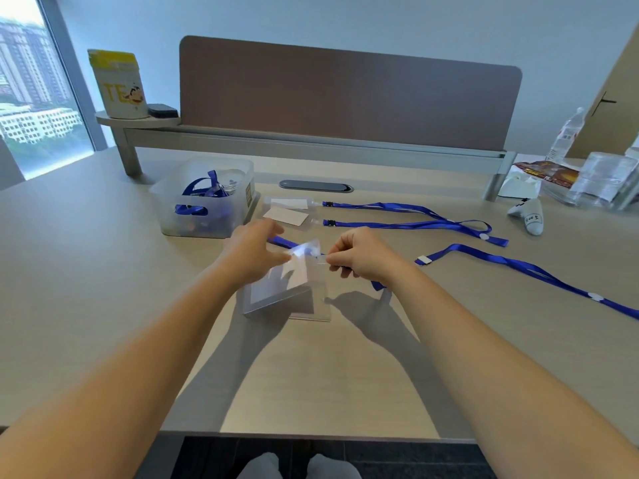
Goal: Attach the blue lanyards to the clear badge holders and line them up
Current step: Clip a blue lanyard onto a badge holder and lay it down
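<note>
Surface [345, 375]: pale desk carrying everything, with a divider panel at its far edge.
Bin [193, 216]: translucent tub at far left, spare blue lanyards inside.
Finished pairs [408, 216]: two holders with lanyards attached, lying in parallel rows beyond the hands.
Loose lanyard [532, 271]: stretched out to the right, its clip end near the right hand.
Badge holder [287, 285]: clear sleeve with a white card, lifted at its top edge, centre of the surface.
Left hand [252, 254]: fingers partly curled, pinching the holder's top corner.
Right hand [359, 257]: closed in a pinch on what appears to be the lanyard clip at the holder's slot.
Risk: the slick sleeve could slip or twist, so the clip misses the slot; dragging the strap could disturb the lined-up rows.
</note>
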The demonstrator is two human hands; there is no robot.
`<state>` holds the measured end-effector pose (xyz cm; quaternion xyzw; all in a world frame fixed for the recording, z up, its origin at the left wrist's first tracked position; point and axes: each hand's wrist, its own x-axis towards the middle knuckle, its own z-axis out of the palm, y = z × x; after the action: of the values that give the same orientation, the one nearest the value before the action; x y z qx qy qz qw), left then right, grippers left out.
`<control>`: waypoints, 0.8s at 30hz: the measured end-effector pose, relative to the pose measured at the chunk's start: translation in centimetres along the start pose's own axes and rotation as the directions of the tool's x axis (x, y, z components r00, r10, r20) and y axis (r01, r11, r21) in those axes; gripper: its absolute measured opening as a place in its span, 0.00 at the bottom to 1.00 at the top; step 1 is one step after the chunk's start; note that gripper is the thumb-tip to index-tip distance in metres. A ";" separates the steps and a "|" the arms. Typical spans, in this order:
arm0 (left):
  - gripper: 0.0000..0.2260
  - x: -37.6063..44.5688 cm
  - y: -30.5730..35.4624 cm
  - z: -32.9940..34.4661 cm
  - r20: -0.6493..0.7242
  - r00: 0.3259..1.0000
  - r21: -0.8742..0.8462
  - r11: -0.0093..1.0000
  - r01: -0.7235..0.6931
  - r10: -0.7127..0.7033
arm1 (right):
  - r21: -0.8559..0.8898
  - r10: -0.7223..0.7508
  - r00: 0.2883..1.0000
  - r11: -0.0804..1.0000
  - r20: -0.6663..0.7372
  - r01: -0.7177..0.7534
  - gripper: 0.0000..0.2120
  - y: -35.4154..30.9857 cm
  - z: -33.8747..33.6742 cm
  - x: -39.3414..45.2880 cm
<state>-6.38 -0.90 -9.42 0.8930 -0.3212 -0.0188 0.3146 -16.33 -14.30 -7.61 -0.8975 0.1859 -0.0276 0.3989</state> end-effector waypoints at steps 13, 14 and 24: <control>0.05 -0.9 2.7 -2.0 -0.193 0.935 0.073 0.955 -0.289 0.298 | 0.022 -0.178 0.953 0.982 -0.247 0.189 0.07 -1.4 -0.3 -0.1; 0.04 -1.1 2.7 -2.0 -0.220 0.919 0.093 0.945 -0.314 0.327 | 0.107 -0.136 0.961 0.980 -0.241 0.166 0.08 -1.5 -0.3 -0.2; 0.07 -2.1 1.7 -1.5 -0.272 0.864 0.175 0.905 -0.388 0.423 | 0.538 0.080 0.997 0.840 0.005 -0.070 0.08 -2.2 -0.3 -0.9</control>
<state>-8.66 0.11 -7.56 0.8139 -0.4504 0.2035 0.3056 -16.51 -12.86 -5.75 -0.7417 0.2092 -0.0706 0.6333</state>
